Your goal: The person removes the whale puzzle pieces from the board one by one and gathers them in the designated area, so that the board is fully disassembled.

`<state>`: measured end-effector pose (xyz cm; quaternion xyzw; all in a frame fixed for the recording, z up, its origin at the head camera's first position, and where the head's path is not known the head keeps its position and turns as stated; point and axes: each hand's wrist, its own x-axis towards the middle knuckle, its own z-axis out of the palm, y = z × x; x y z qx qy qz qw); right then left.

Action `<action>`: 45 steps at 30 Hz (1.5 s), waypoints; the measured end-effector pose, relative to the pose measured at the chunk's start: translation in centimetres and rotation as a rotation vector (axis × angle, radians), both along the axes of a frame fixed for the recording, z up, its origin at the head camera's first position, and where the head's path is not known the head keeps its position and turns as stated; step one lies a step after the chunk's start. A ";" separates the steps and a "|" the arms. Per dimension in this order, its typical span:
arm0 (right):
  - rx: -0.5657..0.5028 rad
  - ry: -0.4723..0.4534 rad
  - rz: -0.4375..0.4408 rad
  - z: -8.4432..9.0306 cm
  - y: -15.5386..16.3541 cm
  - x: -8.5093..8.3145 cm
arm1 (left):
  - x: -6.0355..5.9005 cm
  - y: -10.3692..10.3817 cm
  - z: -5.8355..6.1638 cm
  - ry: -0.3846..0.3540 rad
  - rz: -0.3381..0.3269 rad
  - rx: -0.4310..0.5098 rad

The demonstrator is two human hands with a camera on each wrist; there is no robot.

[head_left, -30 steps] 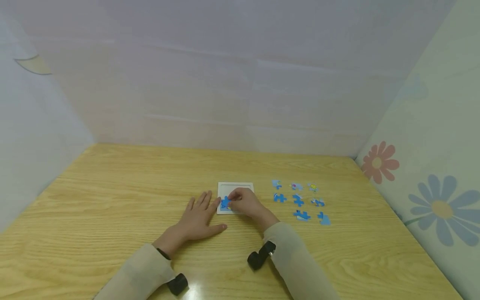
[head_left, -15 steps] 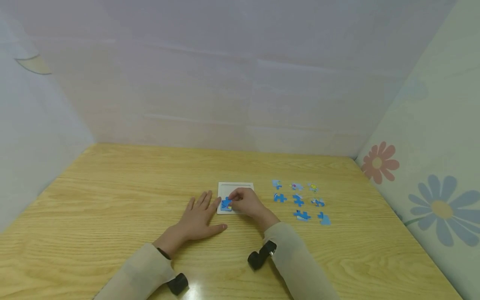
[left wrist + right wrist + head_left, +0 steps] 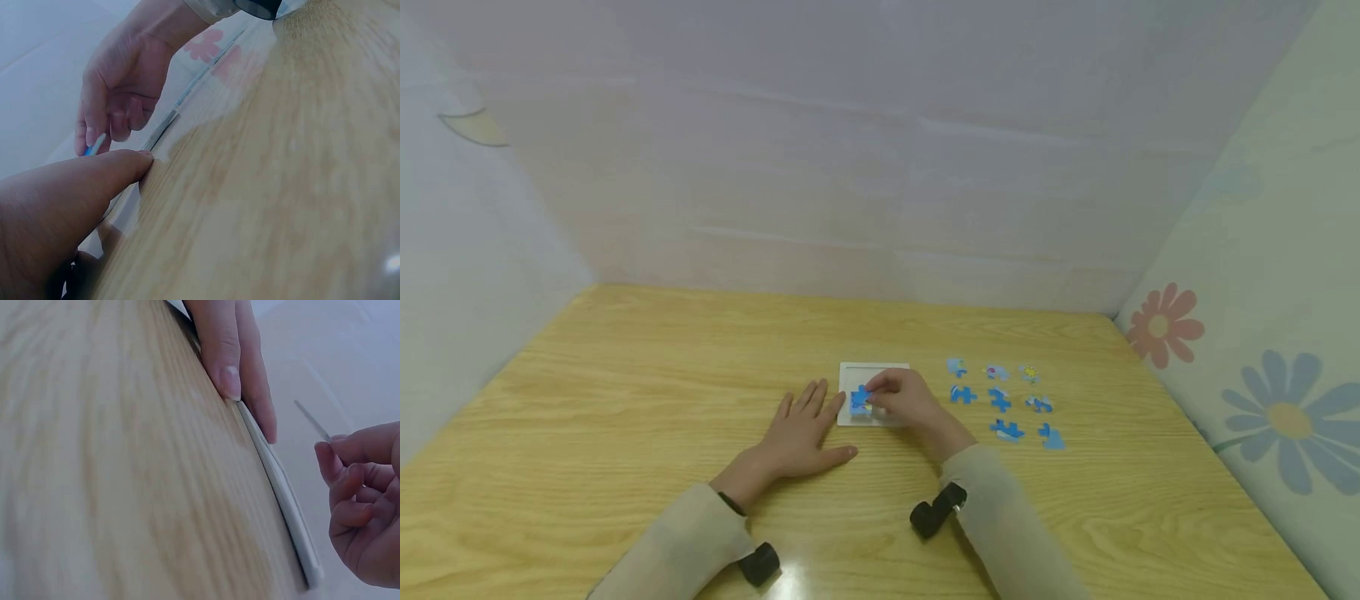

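A blue jigsaw piece (image 3: 859,402) hangs over the near left part of a white puzzle tray (image 3: 874,365). Thumb and index finger of my right hand (image 3: 912,402) pinch it by its right side. Seen edge-on in the right wrist view, the piece (image 3: 309,417) is apart from the tray (image 3: 282,494), while the other fingers of my right hand (image 3: 372,500) curl inward. My left hand (image 3: 796,437) lies on the table with its fingers spread, and its index fingertip is at the tray's left edge. The tray's near right part is hidden by my right hand.
Several loose jigsaw pieces (image 3: 1000,400) lie in rough rows on the wooden table (image 3: 700,358), right of the tray. Pale fabric walls (image 3: 865,208) stand behind and at both sides. A black camera mount sits on each wrist.
My right hand has lifted the jigsaw piece from the tray's near left corner and shifted slightly right with it. My left hand stays in place, and the head view has moved a little.
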<state>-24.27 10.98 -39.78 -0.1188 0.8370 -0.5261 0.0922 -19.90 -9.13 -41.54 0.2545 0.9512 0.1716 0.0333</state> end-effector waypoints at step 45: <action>-0.058 -0.045 -0.053 0.9 14.8 2.7 | 0.1 0.2 0.0 -0.007 -0.019 0.002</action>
